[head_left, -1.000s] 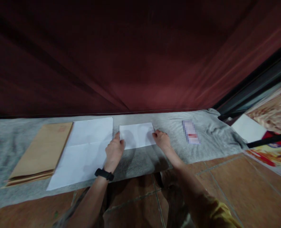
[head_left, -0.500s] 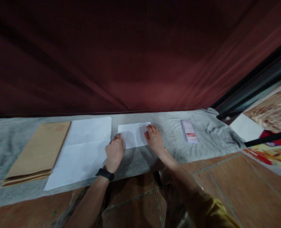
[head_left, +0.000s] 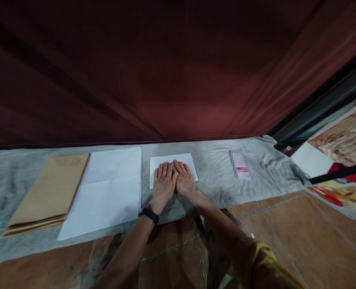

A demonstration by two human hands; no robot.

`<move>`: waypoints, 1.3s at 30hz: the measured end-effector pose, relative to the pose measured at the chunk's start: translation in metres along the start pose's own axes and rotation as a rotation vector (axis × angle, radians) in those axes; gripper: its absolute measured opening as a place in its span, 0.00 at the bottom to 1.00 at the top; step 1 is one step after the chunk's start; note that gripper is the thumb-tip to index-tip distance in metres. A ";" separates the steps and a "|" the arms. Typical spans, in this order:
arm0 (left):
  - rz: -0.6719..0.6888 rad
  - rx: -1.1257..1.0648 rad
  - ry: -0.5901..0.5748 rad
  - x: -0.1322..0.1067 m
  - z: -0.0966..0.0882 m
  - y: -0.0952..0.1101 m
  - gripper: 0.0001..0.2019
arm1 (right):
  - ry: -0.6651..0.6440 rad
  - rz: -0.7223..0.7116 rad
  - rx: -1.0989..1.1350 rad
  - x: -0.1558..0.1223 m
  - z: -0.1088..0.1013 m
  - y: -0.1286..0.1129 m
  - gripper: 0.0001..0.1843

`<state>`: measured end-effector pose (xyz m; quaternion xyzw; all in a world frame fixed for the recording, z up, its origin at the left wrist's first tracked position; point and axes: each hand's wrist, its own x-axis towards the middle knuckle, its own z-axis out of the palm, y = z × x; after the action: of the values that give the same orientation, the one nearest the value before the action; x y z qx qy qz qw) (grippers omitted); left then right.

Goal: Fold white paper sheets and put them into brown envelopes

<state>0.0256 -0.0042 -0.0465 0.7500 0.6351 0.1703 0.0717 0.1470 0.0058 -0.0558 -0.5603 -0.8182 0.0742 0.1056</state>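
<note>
A small white sheet of paper (head_left: 184, 157), seemingly folded, lies on the grey cloth (head_left: 215, 188) in front of me. My left hand (head_left: 165, 180) rests flat on its left half, fingers stretched out. Beside it, touching at the thumbs, my right hand (head_left: 184, 178) lies flat on the paper too. Both hands cover the middle of the sheet; its upper edge and side corners show. To the left are larger white sheets (head_left: 108, 180) with a crease across them, next to a stack of brown envelopes (head_left: 49, 184).
A pixelated pinkish slip (head_left: 240, 165) lies on the cloth at the right. Behind the cloth hangs a dark red curtain (head_left: 171, 80). At the far right are a dark metal frame (head_left: 322, 96) and a colourful printed box (head_left: 343, 192). Brown floor tiles (head_left: 286, 233) run along the front.
Both hands have moved inward from the small paper's side edges to its middle. The left fingers, curled before, are now stretched flat on it.
</note>
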 end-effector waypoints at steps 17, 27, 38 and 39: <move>-0.128 0.095 0.022 -0.020 0.001 -0.021 0.31 | 0.077 0.179 -0.068 -0.013 -0.011 0.045 0.31; -0.119 0.100 0.083 -0.025 0.002 -0.031 0.31 | 0.178 0.250 -0.110 -0.018 -0.021 0.070 0.31; 0.060 0.085 0.179 0.015 -0.005 -0.005 0.27 | 0.177 0.041 0.135 0.022 -0.010 0.008 0.26; 0.059 0.081 0.151 0.018 -0.002 -0.006 0.27 | 0.174 0.053 0.120 0.025 -0.006 0.006 0.26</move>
<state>0.0218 0.0145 -0.0438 0.7556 0.6228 0.2024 -0.0120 0.1456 0.0312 -0.0491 -0.5789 -0.7847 0.0769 0.2078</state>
